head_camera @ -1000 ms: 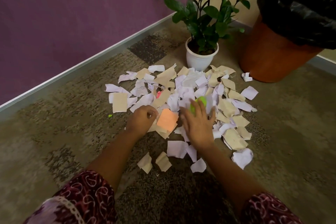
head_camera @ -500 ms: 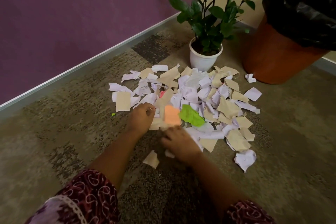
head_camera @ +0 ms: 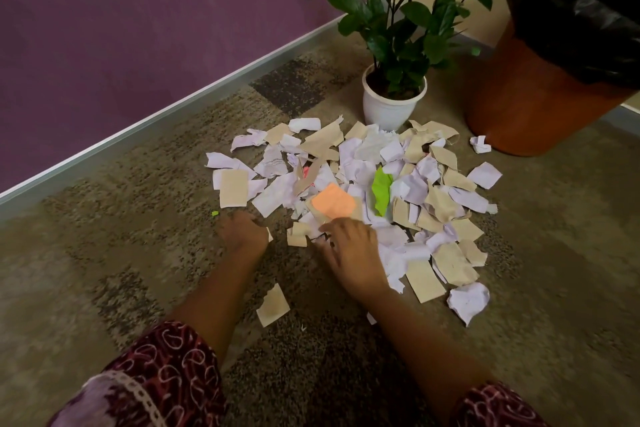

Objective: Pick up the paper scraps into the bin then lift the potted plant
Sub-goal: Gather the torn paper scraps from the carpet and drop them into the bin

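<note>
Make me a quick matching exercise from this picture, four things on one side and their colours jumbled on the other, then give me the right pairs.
Things:
1. plant pot
2. bin liner
3. wall
4. bin

Colours:
a. black
b. purple
c. white
d. orange-brown

Right pairs: 1-c, 2-a, 3-b, 4-d.

No readable text (faint print, one scrap)
</note>
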{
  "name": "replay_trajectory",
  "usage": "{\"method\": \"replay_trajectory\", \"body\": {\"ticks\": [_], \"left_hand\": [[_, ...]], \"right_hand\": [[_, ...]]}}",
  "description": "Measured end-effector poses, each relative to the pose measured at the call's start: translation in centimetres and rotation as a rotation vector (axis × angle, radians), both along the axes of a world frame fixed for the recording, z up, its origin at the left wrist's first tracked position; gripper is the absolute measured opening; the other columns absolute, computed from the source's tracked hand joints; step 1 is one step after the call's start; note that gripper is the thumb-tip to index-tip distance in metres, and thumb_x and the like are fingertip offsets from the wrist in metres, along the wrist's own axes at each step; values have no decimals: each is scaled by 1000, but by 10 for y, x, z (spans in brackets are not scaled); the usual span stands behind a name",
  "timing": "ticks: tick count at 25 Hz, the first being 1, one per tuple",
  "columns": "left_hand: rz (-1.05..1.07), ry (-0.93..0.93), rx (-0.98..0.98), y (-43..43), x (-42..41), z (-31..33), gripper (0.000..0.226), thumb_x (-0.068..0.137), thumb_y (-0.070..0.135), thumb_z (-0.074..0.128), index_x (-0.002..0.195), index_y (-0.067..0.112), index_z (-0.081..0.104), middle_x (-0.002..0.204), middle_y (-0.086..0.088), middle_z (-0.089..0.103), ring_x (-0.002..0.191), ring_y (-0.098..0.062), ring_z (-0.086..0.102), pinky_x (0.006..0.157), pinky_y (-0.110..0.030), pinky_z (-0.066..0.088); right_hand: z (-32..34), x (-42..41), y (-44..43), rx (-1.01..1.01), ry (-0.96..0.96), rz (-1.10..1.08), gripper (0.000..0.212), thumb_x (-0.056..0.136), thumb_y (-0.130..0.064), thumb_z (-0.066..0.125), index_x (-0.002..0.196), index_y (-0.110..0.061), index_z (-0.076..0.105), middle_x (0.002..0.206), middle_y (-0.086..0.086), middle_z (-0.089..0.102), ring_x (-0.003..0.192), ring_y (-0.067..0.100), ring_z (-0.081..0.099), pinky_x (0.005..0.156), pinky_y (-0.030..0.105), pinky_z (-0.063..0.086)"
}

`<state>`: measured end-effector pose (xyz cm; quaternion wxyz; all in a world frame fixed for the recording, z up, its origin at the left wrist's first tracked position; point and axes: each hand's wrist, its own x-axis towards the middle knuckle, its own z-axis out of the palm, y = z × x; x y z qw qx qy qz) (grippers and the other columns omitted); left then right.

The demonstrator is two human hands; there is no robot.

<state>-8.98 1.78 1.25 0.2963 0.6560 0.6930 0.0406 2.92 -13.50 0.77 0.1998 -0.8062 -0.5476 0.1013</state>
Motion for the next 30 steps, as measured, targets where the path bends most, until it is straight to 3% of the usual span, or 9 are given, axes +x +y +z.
{"method": "replay_trajectory", "body": {"ticks": [4,7,11,17,20,22,25,28,30], "left_hand": [[-4,-219,-96,3,-8,2,31,81,6,73,112,4,68,124,-16,64,115,-31,59,98,-35,47],[-51,-273,-113,-1,-10,6,33,77,5,76,109,-1,68,117,-19,66,111,-32,61,94,-35,47],[-138,-277,-177,2,-12,7,30,75,6,79,104,1,72,115,-16,69,109,-29,62,98,-36,48],[-64,-576,-309,5,12,20,27,77,1,75,103,1,70,109,-18,69,94,-22,61,92,-34,50],[-137,-753,-446,3,27,29,33,81,6,73,113,7,65,107,-7,69,98,-17,61,78,-25,51],[-196,-775,-425,2,32,31,39,83,8,71,121,9,61,111,-4,66,100,-13,60,80,-23,50],[-144,-714,-277,4,27,30,34,87,8,67,120,8,62,117,-10,64,106,-19,59,94,-34,47],[-30,-707,-166,16,8,28,23,93,11,59,113,5,66,114,-14,65,96,-21,58,94,-37,47],[17,-720,-99,24,-6,28,23,96,10,51,111,-1,65,120,-17,64,102,-26,59,97,-39,46]], "right_hand": [[-5,-33,13,-228,176,229,51,86,-60,50,120,-23,56,117,1,60,115,20,48,105,41,28],[-9,-54,20,-276,232,294,39,82,-48,63,110,-21,60,108,2,64,112,23,52,103,41,31],[-6,-56,22,-286,326,279,15,86,-24,61,99,-19,67,99,4,71,107,24,57,105,41,30],[-5,-57,17,-325,284,345,37,79,-45,68,101,-16,64,111,7,60,111,25,50,102,42,32],[-4,-63,19,-336,293,383,32,78,-33,73,99,-11,65,111,10,61,112,28,50,103,38,32],[1,-61,24,-355,387,402,24,81,-25,72,95,-6,69,102,13,69,101,28,60,92,32,41],[11,-44,28,-254,592,190,19,87,-23,66,98,-7,68,97,11,70,89,23,64,80,29,46],[17,-8,33,130,717,-371,22,88,-25,66,100,-8,61,85,2,62,82,17,60,79,31,48],[21,9,34,359,707,-600,30,89,-25,64,112,-6,55,93,4,61,90,20,59,86,37,49]]}}
